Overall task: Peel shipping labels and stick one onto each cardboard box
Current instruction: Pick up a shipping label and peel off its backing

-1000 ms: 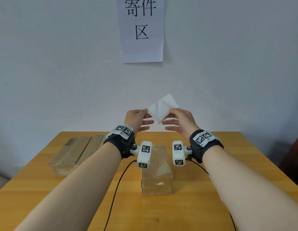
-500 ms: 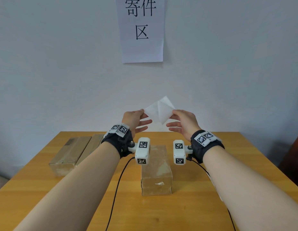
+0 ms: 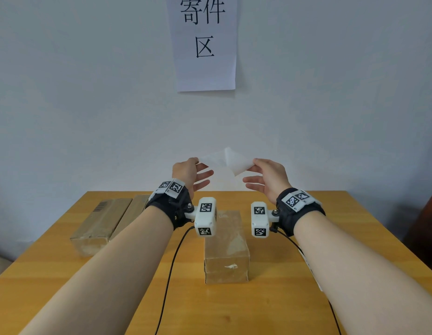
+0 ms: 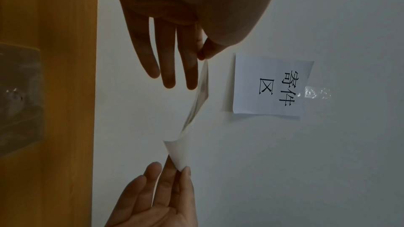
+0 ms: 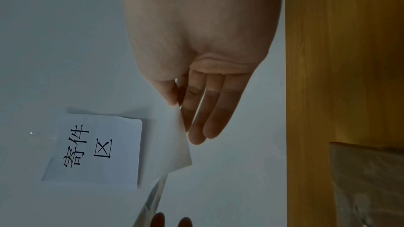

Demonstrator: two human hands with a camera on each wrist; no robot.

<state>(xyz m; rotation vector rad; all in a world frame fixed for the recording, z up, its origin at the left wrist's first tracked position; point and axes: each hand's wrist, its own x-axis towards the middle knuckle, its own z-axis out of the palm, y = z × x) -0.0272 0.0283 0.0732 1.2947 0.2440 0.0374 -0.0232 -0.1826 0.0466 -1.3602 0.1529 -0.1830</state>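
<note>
Both hands are up in the middle of the head view, above the far edge of the wooden bench (image 3: 282, 298), with a shipping label (image 3: 211, 158) and its white backing sheet (image 3: 237, 163) stretched between them. The left hand (image 3: 188, 172) pinches the label's corner between thumb and index finger, the other three fingers (image 4: 168, 58) sticking out straight. The right hand (image 3: 268, 177) does the same with the backing sheet's corner, rest of its fingers (image 5: 210, 110) straight too. The two sheets meet in a V at the centre, so they look part peeled; can't tell how much is still stuck.

Below the hands, at centre frame, a cardboard box (image 3: 225, 247) sits on the bench wrapped in clear tape, with a small white scrap on its near face. Two more taped boxes (image 3: 103, 221) lie side by side and touching at middle left. A paper sign (image 3: 204, 44) with black characters hangs on the wall at top centre.
</note>
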